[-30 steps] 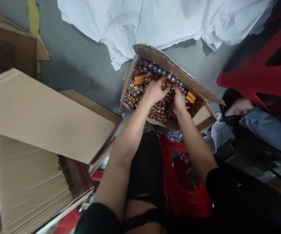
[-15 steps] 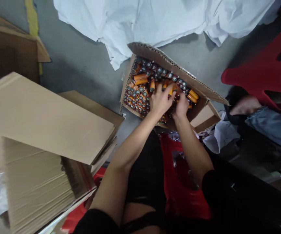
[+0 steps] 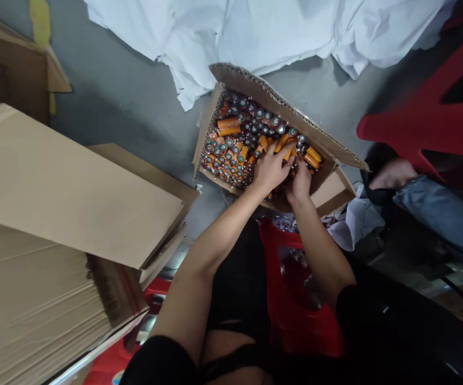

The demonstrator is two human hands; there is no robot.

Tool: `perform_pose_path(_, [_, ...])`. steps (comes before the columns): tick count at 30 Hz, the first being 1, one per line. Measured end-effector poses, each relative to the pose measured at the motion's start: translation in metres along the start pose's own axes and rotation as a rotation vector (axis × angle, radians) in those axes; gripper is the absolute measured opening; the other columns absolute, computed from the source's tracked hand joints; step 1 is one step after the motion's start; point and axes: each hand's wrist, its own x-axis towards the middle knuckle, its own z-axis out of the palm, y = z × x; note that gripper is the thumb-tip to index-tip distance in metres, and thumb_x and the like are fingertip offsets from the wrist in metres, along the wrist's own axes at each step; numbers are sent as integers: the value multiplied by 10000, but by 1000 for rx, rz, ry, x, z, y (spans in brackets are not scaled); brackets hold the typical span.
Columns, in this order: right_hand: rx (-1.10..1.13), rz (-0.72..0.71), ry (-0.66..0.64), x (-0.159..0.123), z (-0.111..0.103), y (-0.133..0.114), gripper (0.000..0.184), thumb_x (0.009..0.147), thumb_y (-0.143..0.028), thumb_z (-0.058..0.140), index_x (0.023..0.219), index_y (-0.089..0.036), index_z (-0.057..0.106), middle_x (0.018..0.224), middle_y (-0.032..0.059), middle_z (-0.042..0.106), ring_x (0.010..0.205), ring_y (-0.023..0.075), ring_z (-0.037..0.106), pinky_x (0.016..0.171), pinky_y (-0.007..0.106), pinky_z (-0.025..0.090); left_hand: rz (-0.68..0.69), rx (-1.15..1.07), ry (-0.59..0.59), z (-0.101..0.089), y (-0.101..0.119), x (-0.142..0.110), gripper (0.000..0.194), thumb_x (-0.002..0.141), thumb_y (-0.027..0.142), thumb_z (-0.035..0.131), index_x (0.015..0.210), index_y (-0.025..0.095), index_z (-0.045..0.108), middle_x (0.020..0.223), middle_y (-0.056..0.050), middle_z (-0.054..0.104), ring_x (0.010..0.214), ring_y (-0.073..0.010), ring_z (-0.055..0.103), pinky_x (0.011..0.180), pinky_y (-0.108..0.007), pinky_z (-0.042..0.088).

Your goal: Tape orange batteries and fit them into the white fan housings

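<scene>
An open cardboard box (image 3: 204, 133) holds many orange cylindrical batteries (image 3: 229, 128). Most stand on end, with round tops showing, while a few lie on their sides. Inside the box, my left hand (image 3: 273, 170) has its fingers curled around several orange batteries near the middle. Close beside it on the right is my right hand (image 3: 300, 182), its fingers bent inward among the batteries. Its fingertips are partly hidden, and I cannot make out what they hold. Two orange batteries (image 3: 313, 157) lie just to the right of that hand.
Large cardboard cartons (image 3: 78, 187) stand at the left. White sheeting (image 3: 255, 32) spreads across the floor beyond the box. A red plastic stool (image 3: 303, 326) is below my arms. Another person's foot (image 3: 392, 174) and a red chair (image 3: 424, 123) are at the right.
My left hand has shifted right within the box, closer to my right hand, uncovering more batteries on its left. The whole view has moved slightly.
</scene>
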Motion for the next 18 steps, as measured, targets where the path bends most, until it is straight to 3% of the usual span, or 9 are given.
perform_pose_path(3, [97,120,80,-18,-3,-7,411,906,-420,633,1234,-213,772,1249,37,808,1242,233,743,1047,405,640,29,-6,-7,0,7,-14,485,1124,305,541,1598,357,622,1684,-77,551,1448,-300,631,1216,-482,571])
perform_pose_path(9, [130,-62,120,-78,-34,-38,398,920,-387,583,1244,-268,781,1329,29,783,1376,231,700,1184,415,584,193,-69,-68,-5,39,-57,477,1134,334,520,1598,379,622,1710,-56,529,1573,-283,532,1255,-435,545])
perform_pose_path(14, [217,-130,310,-132,-106,-64,311,934,-393,613,1189,-338,782,1333,-4,778,1305,202,739,1192,411,591,471,-140,-257,8,93,-97,459,1139,415,506,1577,462,632,1779,-30,452,1552,-317,564,1249,-488,550])
perform_pose_path(18, [213,-200,436,-130,-175,-66,270,908,-395,648,1131,-335,789,1242,-17,790,1198,170,762,1048,339,648,590,-257,-380,54,127,-100,528,1126,336,523,1645,427,559,1843,-31,340,1613,-297,494,1271,-464,527])
